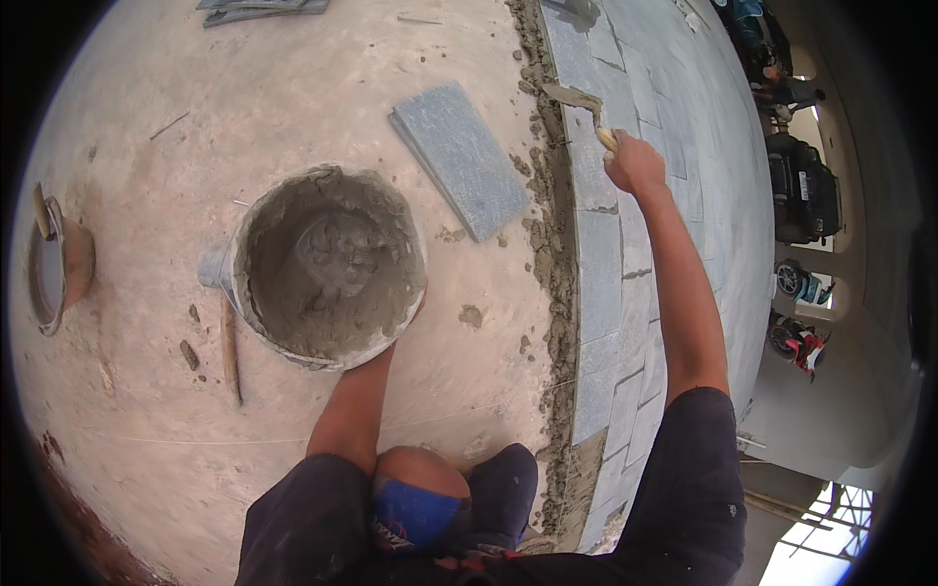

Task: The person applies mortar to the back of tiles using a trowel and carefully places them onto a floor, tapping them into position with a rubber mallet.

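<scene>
My right hand (635,163) grips the wooden handle of a trowel (576,97), whose mortar-coated blade is over the edge of the grey stone paving (596,264), beside a rough mortar strip (557,322). My left forearm (357,405) reaches to the near right side of a bucket (269,327) containing wet grey mortar (337,254); the hand is hidden behind the bucket, so its grip cannot be seen. Up and right of the bucket lie stacked grey stone slabs (457,156) on the pale floor. A stick (231,361) lies left of the bucket.
A smaller bucket (78,264) with a handled tool sits at far left. More slabs (259,10) lie at top left. A thin string crosses the floor near me. Beyond the paving are a dark car (801,186), parked two-wheelers (796,342), another person (791,93) and poles at lower right.
</scene>
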Demonstrator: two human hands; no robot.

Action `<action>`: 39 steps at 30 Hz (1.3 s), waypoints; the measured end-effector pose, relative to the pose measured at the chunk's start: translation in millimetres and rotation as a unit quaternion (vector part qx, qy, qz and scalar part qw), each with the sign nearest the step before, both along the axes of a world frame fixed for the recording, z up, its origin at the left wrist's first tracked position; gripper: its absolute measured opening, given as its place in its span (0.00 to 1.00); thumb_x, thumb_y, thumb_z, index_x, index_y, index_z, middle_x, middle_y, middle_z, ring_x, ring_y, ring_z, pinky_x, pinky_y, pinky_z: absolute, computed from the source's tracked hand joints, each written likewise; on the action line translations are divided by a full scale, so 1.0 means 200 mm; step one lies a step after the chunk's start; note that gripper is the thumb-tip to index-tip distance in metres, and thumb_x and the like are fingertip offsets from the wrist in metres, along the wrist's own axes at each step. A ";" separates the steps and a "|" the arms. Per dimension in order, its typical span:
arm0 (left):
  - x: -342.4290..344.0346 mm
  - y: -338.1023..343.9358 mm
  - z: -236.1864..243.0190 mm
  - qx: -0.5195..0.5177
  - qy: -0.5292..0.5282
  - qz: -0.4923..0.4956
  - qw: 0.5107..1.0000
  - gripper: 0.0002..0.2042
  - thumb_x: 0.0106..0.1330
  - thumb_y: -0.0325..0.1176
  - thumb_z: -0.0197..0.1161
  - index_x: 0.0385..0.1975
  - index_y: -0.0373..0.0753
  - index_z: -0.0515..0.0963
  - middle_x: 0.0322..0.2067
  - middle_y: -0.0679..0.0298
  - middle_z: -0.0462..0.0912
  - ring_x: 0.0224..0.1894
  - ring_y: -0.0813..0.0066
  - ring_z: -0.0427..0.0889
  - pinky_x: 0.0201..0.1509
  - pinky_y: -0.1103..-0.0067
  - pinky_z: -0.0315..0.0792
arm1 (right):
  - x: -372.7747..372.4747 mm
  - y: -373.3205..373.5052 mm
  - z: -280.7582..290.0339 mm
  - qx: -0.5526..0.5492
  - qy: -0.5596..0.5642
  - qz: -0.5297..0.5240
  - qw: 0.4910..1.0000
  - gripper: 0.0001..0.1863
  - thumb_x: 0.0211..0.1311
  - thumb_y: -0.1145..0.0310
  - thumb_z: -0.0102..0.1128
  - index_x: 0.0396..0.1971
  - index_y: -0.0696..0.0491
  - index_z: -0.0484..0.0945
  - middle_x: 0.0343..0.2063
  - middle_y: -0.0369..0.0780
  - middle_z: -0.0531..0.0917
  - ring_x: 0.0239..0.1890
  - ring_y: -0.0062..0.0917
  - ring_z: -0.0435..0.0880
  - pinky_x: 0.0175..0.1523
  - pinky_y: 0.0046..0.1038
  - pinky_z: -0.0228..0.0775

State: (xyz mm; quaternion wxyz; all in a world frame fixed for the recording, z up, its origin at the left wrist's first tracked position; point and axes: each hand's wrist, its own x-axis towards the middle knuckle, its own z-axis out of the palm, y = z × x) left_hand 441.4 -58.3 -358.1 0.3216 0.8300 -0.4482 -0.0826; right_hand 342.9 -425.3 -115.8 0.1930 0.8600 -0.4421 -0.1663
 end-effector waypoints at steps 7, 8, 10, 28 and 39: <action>0.08 -0.03 0.26 0.018 -0.003 0.009 1.000 0.42 0.62 0.52 0.60 0.72 0.37 0.54 0.72 0.48 0.52 0.74 0.46 0.49 0.75 0.53 0.45 | 0.29 -0.32 -0.11 0.020 0.159 0.057 0.985 0.12 0.60 0.69 0.54 0.39 0.52 0.84 0.39 0.47 0.87 0.43 0.42 0.86 0.47 0.41 0.79; 0.09 -0.03 0.29 0.013 -0.005 0.015 1.000 0.42 0.62 0.52 0.60 0.72 0.37 0.54 0.72 0.48 0.52 0.74 0.47 0.48 0.76 0.52 0.44 | 0.31 -0.31 -0.13 0.031 0.181 0.068 0.981 0.11 0.60 0.69 0.54 0.37 0.53 0.85 0.39 0.47 0.87 0.43 0.42 0.87 0.47 0.41 0.79; 0.09 -0.04 0.24 0.037 -0.010 0.024 0.999 0.43 0.61 0.53 0.61 0.72 0.39 0.53 0.72 0.50 0.50 0.75 0.47 0.47 0.76 0.51 0.43 | 0.35 -0.27 -0.15 0.043 0.198 0.077 0.976 0.10 0.60 0.70 0.54 0.35 0.53 0.86 0.38 0.47 0.87 0.43 0.41 0.87 0.46 0.40 0.80; 0.06 -0.01 0.15 0.016 0.024 0.025 0.999 0.40 0.64 0.54 0.57 0.73 0.41 0.52 0.73 0.52 0.50 0.75 0.49 0.46 0.76 0.53 0.43 | -0.06 -0.03 -0.16 -0.045 0.300 0.147 0.942 0.12 0.63 0.70 0.55 0.43 0.59 0.76 0.28 0.42 0.87 0.33 0.34 0.89 0.28 0.33 0.81; 0.07 -0.02 0.19 0.025 0.029 0.025 0.999 0.41 0.63 0.53 0.58 0.73 0.40 0.52 0.73 0.51 0.50 0.75 0.48 0.46 0.76 0.53 0.42 | -0.02 -0.08 -0.04 -0.018 0.205 0.144 0.968 0.14 0.68 0.70 0.47 0.49 0.47 0.78 0.27 0.43 0.85 0.34 0.37 0.87 0.35 0.39 0.78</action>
